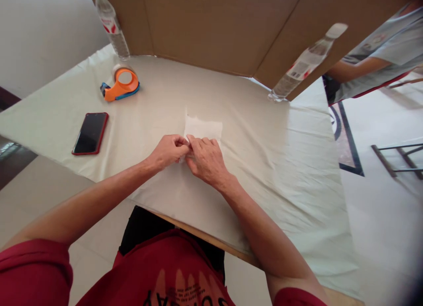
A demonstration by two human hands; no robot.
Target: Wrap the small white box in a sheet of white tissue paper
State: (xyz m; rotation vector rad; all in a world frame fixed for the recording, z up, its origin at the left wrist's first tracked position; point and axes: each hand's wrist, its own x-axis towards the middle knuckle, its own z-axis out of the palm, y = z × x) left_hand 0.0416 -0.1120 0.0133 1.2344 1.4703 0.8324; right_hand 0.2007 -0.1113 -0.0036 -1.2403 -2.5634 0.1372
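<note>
A small piece of white paper (205, 127) lies near the middle of the cloth, its far edge uneven. My left hand (170, 150) is closed in a pinch at the paper's near left side. Right up against it, my right hand (206, 160) covers the near part of the paper, thumb and fingers pressed together on it. A whitish bit shows under the fingertips where both hands meet; its shape is mostly hidden.
An orange tape dispenser (124, 85) and a red-cased phone (90, 133) lie left on the cloth-covered table (264, 165). Cardboard panels (211, 28) stand behind, with a left water bottle (114, 28) and a right water bottle (302, 68). Another person (380, 50) sits beyond.
</note>
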